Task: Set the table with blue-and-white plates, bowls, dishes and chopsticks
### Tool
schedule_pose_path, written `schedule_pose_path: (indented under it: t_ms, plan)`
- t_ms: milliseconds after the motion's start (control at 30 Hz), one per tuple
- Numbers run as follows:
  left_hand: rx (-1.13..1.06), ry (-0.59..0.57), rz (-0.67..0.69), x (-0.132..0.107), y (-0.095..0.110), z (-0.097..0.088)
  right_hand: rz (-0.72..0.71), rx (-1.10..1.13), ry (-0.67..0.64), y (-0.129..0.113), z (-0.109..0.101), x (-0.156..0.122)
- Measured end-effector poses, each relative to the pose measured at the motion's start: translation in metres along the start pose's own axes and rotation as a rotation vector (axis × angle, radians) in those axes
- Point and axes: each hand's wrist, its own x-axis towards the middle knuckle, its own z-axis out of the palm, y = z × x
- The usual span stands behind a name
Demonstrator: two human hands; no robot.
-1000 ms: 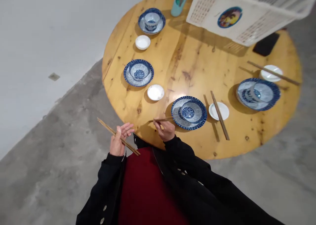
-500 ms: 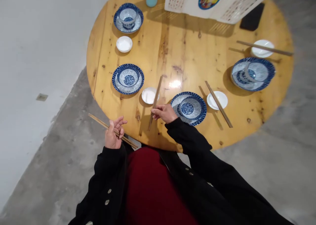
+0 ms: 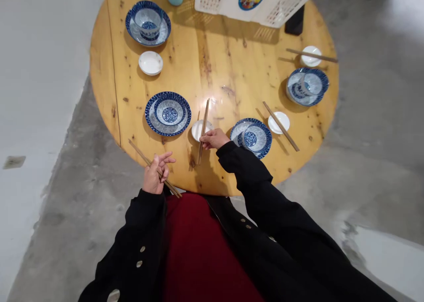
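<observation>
The fingers (image 3: 206,139) of the right hand (image 3: 215,138) are pinched on one pair of chopsticks (image 3: 207,109), above a small white dish (image 3: 195,131) at the near side; whether they touch, I cannot tell. The left hand (image 3: 154,175) clamps another pair (image 3: 140,152) under its thumb. Probably this is the placing step, which calls for gentle lowering, then loosening.

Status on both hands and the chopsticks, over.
Left hand holding chopsticks. Right hand holding another pair above small white dish, contact unclear. Blue-rimmed plate close by right wrist.
</observation>
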Motion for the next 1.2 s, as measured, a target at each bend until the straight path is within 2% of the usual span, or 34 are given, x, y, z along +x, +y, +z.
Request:
schedule_pose_path:
  t_ms: [167,400,600,900,1033,1200]
  plan:
    - [0.031,-0.081,-0.049,0.022,0.024,-0.018,0.002,0.025,0.099,-0.002,0.01,-0.002]
    - [0.063,-0.161,-0.081,0.043,0.046,-0.03,0.058,0.0,0.188,-0.009,0.02,0.003]
    - [0.058,-0.178,-0.097,0.054,0.052,-0.036,0.079,-0.036,0.204,-0.012,0.024,0.004]
    - [0.048,-0.151,-0.101,0.055,0.051,-0.039,0.092,-0.097,0.22,-0.012,0.03,0.004]
    - [0.049,-0.16,-0.111,0.054,0.049,-0.039,0.058,-0.298,0.28,-0.011,0.03,0.001]
    - [0.056,-0.151,-0.095,0.054,0.048,-0.04,-0.063,-0.778,0.479,-0.015,0.03,0.007]
